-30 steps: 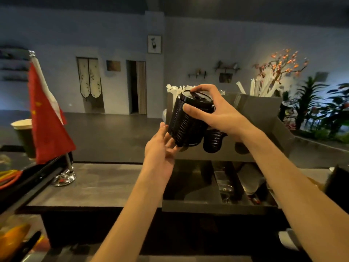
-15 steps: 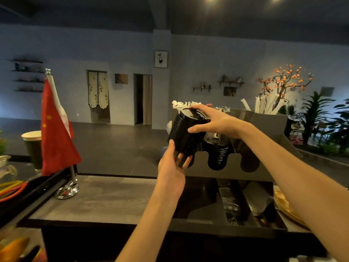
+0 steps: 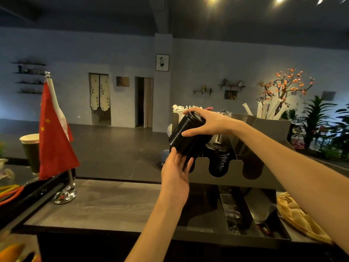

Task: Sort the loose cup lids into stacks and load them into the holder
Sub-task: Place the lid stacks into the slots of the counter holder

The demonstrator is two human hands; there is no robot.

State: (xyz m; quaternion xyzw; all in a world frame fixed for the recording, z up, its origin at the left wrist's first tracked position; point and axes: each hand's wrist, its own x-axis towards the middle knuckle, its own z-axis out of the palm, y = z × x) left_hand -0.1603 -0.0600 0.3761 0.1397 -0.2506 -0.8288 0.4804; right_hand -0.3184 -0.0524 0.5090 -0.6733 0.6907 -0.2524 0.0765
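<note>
The right hand (image 3: 211, 122) grips the top of a tilted stack of black lids (image 3: 186, 137) at the holder's (image 3: 236, 172) leftmost slot, the left hand (image 3: 176, 173) supports its bottom with open fingers; the middle slot already holds lids (image 3: 219, 157), the third looks empty.

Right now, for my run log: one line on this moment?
right hand grips lid stack | left hand supports below | stack tilted over holder left slot
</note>
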